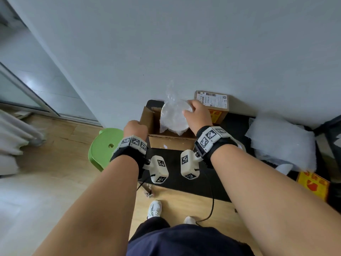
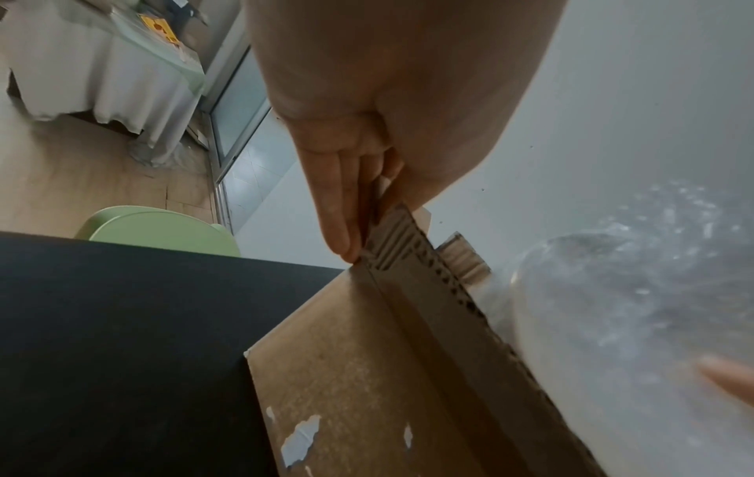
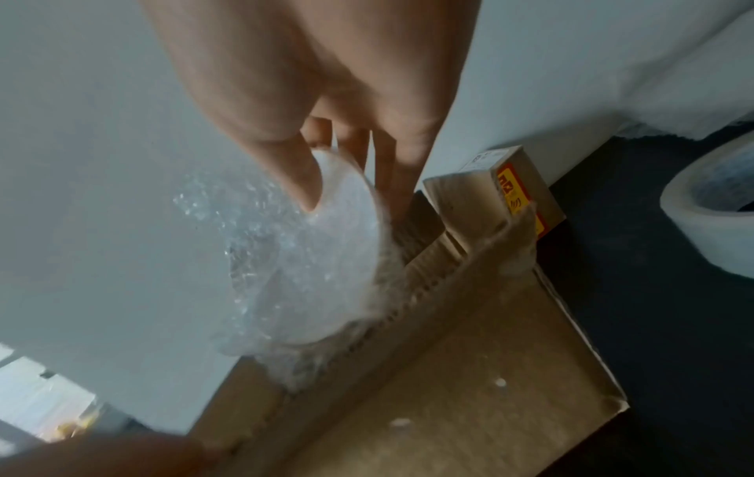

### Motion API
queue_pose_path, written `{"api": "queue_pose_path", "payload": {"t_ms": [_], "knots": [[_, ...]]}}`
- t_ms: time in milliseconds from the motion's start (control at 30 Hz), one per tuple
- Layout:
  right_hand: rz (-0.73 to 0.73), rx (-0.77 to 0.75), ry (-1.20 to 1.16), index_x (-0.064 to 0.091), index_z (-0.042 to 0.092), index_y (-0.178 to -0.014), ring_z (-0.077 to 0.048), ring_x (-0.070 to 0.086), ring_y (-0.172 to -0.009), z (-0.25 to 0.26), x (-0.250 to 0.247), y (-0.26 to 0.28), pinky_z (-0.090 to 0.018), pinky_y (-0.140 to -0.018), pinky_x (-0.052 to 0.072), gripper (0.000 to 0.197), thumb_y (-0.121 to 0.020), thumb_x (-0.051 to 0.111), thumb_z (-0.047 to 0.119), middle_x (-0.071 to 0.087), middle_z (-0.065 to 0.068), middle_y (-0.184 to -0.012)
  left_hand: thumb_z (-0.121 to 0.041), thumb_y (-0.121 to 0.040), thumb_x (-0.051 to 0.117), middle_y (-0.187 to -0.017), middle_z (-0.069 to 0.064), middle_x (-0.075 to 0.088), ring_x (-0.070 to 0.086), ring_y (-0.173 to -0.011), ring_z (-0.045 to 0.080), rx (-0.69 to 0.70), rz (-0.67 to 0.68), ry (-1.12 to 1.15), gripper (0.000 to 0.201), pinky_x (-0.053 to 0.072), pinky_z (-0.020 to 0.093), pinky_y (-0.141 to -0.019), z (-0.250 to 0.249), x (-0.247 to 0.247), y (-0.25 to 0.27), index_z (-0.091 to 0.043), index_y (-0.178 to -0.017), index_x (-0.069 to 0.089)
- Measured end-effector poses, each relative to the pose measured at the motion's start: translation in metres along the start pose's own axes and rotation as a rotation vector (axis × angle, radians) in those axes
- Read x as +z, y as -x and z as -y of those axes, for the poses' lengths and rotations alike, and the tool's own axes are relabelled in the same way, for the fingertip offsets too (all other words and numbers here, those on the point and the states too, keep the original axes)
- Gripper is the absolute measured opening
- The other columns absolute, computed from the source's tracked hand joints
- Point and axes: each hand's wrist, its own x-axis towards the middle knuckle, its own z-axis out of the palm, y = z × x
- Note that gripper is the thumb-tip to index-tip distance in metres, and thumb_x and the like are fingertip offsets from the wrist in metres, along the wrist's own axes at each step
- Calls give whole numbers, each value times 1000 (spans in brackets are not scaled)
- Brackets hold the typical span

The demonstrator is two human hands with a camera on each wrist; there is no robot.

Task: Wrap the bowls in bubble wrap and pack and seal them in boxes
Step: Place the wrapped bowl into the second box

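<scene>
**Wrapped bowl going into the open carton**

While my left hand [image 1: 135, 129] pinches the near-left flap of the open cardboard box [image 1: 170, 142] and keeps it folded outward, I am working the bubble-wrapped bowl [image 1: 174, 117] down into the opening. To do this well, I judge that the flap must be kept clear of the mouth and the bowl tipped so its rim slides past the corrugated edge rather than catching on it; the loose tail of wrap at the bottom should go in first, or it may bunch against the wall. My right hand [image 1: 198, 115] clamps the bowl at its upper right rim, thumb on the near face and fingers [image 3: 401, 161] curled behind, so most of the bowl hangs below and left of the grip, standing on edge, partly inside the box. On the black table [image 1: 177, 174], the box sits against the white wall. Just beyond my right hand stands a sealed labelled carton [image 1: 212, 100], and off to the right lies a heap of bubble wrap [image 1: 282, 143].
</scene>
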Motion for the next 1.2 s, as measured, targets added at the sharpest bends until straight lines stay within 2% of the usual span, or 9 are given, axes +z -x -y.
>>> {"api": "queue_pose_path", "payload": {"t_ms": [167, 233, 300, 367, 433, 533, 833, 1100, 1200], "knots": [[-25, -189, 171, 60, 19, -124, -18, 56, -116, -27, 6, 17, -31, -95, 48, 38, -91, 52, 1, 62, 0, -123, -4, -80, 49, -61, 5, 47, 46, -69, 27, 53, -42, 67, 17, 29, 28, -51, 3, 14, 22, -8, -64, 46], [-21, -208, 222, 60, 17, -123, -21, 56, -114, -34, 9, 22, -35, -97, 48, 39, -90, 52, -1, 63, -3, -121, -6, -82, 50, -75, 5, 56, 52, -79, 28, 75, -29, 60, 6, 36, 29, -61, 0, 14, 27, -7, -82, 55], [-10, -211, 233, 60, 16, -123, -22, 57, -114, -38, 13, 24, -36, -98, 48, 38, -90, 53, -1, 64, -3, -121, -7, -84, 52, -108, 12, 60, 55, -101, 32, 118, -51, 31, 34, 43, 34, -81, -3, 15, 28, -5, -118, 55], [8, -187, 253, 59, 17, -125, -21, 58, -114, -39, 17, 23, -33, -98, 47, 37, -92, 53, 1, 64, -3, -122, -5, -81, 54, -125, 14, 52, 47, -116, 32, 274, -174, -98, 47, 37, 37, -96, -4, 15, 28, -5, -128, 46], [32, -132, 280, 58, 17, -127, -21, 59, -113, -38, 21, 20, -32, -98, 46, 37, -93, 53, 3, 64, -3, -122, -5, -78, 55, -124, 10, 52, 44, -117, 30, 533, -262, -253, 44, 34, 35, -100, -6, 16, 27, -7, -121, 50], [46, -13, 280, 55, 19, -129, -23, 60, -113, -37, 27, 14, -33, -96, 45, 37, -94, 53, 7, 64, -3, -123, -8, -75, 57, -136, 5, 50, 38, -131, 25, 778, -153, -353, 52, 25, 31, -111, -7, 20, 25, -9, -126, 53], [124, 217, 265, 54, 15, -127, -31, 58, -114, -46, 39, 2, -36, -93, 46, 31, -97, 53, 18, 63, -11, -122, -24, -77, 54, -162, -6, 7, 2, -149, 15, 717, 180, -467, 92, 2, 31, -120, -1, 26, 4, -23, -155, 5], [235, 350, 303, 61, 7, -126, -34, 57, -114, -48, 49, -17, -36, -94, 44, 32, -99, 51, 21, 63, -16, -122, -33, -70, 73, -161, -14, -5, -1, -147, 15, 604, 424, -495, 113, 21, 38, -118, -12, 16, -13, -28, -155, -2], [236, 356, 339, 67, 4, -115, -34, 61, -106, -49, 53, -22, -33, -84, 44, 28, -98, 51, 20, 66, -17, -113, -36, -70, 79, -161, -11, -13, -8, -148, 18, 585, 517, -573, 122, 15, 38, -119, -17, 11, -15, -25, -154, -9]]}}
